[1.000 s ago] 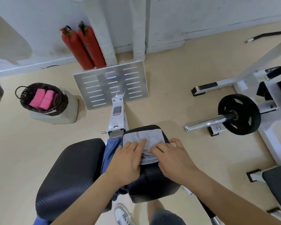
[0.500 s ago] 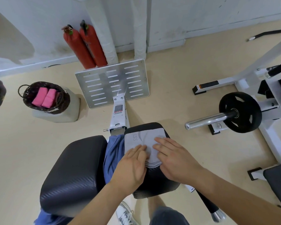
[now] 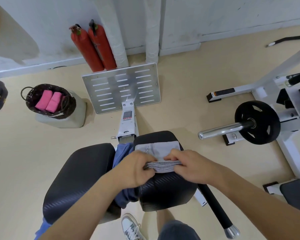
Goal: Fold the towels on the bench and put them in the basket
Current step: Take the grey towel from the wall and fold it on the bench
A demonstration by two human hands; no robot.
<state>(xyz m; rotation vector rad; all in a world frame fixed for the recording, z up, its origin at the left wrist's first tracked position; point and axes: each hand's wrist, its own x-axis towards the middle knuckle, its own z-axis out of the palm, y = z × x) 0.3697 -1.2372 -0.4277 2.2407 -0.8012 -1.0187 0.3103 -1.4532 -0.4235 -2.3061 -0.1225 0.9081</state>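
Seen from above: your left hand and right hand each pinch the near edge of a pale grey printed cloth towel, fingers curled round its stacked layers. The towel lies on the right pad of the black padded counter, its near edge raised slightly and its far part flat on the pad.

As for progress, two folded pink towels lie side by side in the dark woven wicker basket, so those look done. The grey towel appears partway through folding (likely one more fold before it goes over). A crumpled blue cloth towel hangs in the gap between the two pads, just beside the grey one, and is not yet folded.

The basket sits on a pale plastic container on the beige floor, well apart to your left. Two red fire extinguishers lean against the white wall. A slotted silver metal footplate stands ahead of you, and a black weight plate sits on a chrome bar to your right.
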